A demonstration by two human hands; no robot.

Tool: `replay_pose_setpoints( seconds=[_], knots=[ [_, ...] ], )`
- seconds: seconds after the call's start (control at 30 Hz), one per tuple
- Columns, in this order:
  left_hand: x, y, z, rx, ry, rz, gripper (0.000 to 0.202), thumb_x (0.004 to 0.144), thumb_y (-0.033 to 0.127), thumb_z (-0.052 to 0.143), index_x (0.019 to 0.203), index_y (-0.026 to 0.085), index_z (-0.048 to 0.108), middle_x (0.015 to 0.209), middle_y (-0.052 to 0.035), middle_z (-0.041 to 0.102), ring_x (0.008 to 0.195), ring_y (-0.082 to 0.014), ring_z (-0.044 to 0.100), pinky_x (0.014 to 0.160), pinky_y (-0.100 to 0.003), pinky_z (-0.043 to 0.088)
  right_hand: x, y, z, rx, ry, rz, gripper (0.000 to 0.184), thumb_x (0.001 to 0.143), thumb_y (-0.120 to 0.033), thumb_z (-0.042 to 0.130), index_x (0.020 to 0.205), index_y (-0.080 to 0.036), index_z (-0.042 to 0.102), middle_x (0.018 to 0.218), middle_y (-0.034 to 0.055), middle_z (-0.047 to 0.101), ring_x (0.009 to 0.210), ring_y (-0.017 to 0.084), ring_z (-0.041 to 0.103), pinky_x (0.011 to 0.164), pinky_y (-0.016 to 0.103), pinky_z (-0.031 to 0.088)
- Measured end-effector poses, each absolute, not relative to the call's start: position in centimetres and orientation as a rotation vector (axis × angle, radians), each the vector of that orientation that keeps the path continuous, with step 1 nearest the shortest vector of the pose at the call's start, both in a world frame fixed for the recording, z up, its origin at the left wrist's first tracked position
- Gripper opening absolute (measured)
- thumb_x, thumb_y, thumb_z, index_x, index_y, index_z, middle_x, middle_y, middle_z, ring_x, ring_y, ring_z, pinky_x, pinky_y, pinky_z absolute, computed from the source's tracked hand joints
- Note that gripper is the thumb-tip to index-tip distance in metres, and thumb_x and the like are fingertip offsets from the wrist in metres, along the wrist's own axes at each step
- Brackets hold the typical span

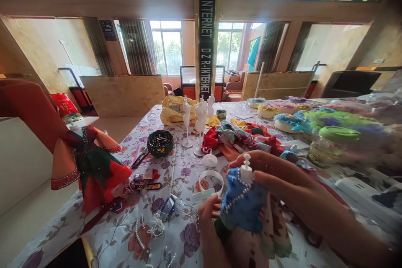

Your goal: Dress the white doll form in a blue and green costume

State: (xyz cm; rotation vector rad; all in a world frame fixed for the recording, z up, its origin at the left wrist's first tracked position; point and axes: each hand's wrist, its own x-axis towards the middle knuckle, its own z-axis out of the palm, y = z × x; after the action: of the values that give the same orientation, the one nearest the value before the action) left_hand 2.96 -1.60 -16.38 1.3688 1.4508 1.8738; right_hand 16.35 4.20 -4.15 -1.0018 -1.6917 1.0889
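A small white mannequin [246,172] wears a blue top [248,213], with a string of pearl beads [240,197] around its neck and slanting across the front. My right hand [282,176] grips it at the neck and shoulder, thumb and fingers on either side. On the other side, my left hand [210,222] has its fingers curled against the blue dress near the waist. Below hangs a pale patterned skirt [278,230], partly hidden by my hands. Loose pearl strings [157,227] lie on the flowered tablecloth [176,255] to the left, beside a roll of clear tape [169,207].
A doll form in red and green robes [94,163] stands at the left edge. Bare white mannequins [201,121], a black basket [160,143], a white ring [211,181] and piled fabric [241,138] lie ahead. A green-lidded jar [337,134] stands at right.
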Motion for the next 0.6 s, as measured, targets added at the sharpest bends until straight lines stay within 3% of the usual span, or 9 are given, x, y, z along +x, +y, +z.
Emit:
replay_pose_setpoints(
  seconds=[0.1,0.27,0.4,0.5,0.6],
  knots=[
    [3.2,-2.1,-15.3,1.089,1.346,1.505,0.062,0.051,0.019,0.081,0.108,0.022,0.058,0.087,-0.0054,0.068,0.078,-0.024,0.066,0.064,-0.028,0.053,16.1,4.8,-4.9,-0.908,-1.614,1.291,0.024,0.078,-0.046,0.065,0.096,-0.03,0.067,0.094,-0.0014,0.071,0.087,0.016,0.067,0.073,0.022,0.056],
    [3.0,-1.1,-13.5,0.901,1.264,1.269,0.022,0.054,0.021,0.076,0.072,0.017,0.065,0.063,0.0004,0.065,0.064,-0.0186,0.061,0.059,-0.024,0.047,15.4,6.1,-5.4,-0.876,-1.63,1.299,0.03,0.083,-0.049,0.058,0.102,-0.027,0.063,0.098,-0.0009,0.066,0.087,0.014,0.063,0.073,0.022,0.051],
    [2.5,0.3,-13.8,0.836,1.162,1.292,0.029,0.053,0.025,0.078,0.078,0.015,0.067,0.07,-0.0008,0.067,0.068,-0.0184,0.06,0.062,-0.024,0.047,14.7,7.4,-6.1,-0.861,-1.632,1.203,0.036,0.088,-0.053,0.046,0.106,-0.023,0.058,0.103,0.0038,0.064,0.093,0.018,0.061,0.075,0.027,0.05],
    [2.4,1.2,-14.3,0.844,1.191,1.292,0.031,0.053,0.027,0.08,0.078,0.014,0.068,0.07,-0.001,0.066,0.068,-0.0176,0.058,0.061,-0.023,0.045,14.5,8.4,-6.8,-0.912,-1.678,1.029,0.041,0.089,-0.057,0.041,0.101,-0.021,0.056,0.096,0.0044,0.064,0.085,0.018,0.061,0.072,0.029,0.049],
    [2.5,1.9,-14.4,0.857,1.21,1.284,0.031,0.057,0.032,0.08,0.079,0.014,0.067,0.071,-0.0016,0.067,0.067,-0.0177,0.058,0.063,-0.025,0.046,15.0,9.2,-7.5,-1.023,-1.77,0.839,0.043,0.085,-0.059,0.047,0.104,-0.021,0.051,0.093,0.0051,0.062,0.079,0.018,0.061,0.07,0.031,0.05]
  ],
)
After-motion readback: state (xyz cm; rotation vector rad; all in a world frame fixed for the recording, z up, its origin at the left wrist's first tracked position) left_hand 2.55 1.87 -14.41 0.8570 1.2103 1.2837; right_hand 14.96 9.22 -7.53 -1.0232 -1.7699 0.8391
